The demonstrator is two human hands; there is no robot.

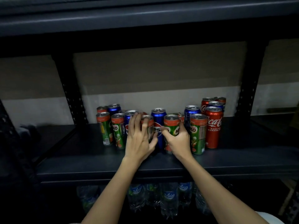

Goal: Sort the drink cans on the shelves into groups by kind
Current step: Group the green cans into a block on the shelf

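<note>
Several drink cans stand mixed on a dark shelf (pixel 161 160). My left hand (pixel 138 139) wraps its fingers round a green Milo can (pixel 149 125) just left of centre. My right hand (pixel 178 139) grips another green Milo can (pixel 172 126). Between the two hands stands a blue Pepsi can (pixel 158 117). More Milo cans (pixel 106 128) and a blue can (pixel 114 109) stand at the left. At the right are a Milo can (pixel 198 135), a blue can (pixel 191 110) and red Coca-Cola cans (pixel 213 126).
Black perforated uprights (pixel 71 94) (pixel 247 94) frame the shelf at the back. An upper shelf (pixel 145 18) hangs close overhead. Water bottles (pixel 168 198) fill the shelf below. Bare shelf surface lies left and right of the can cluster.
</note>
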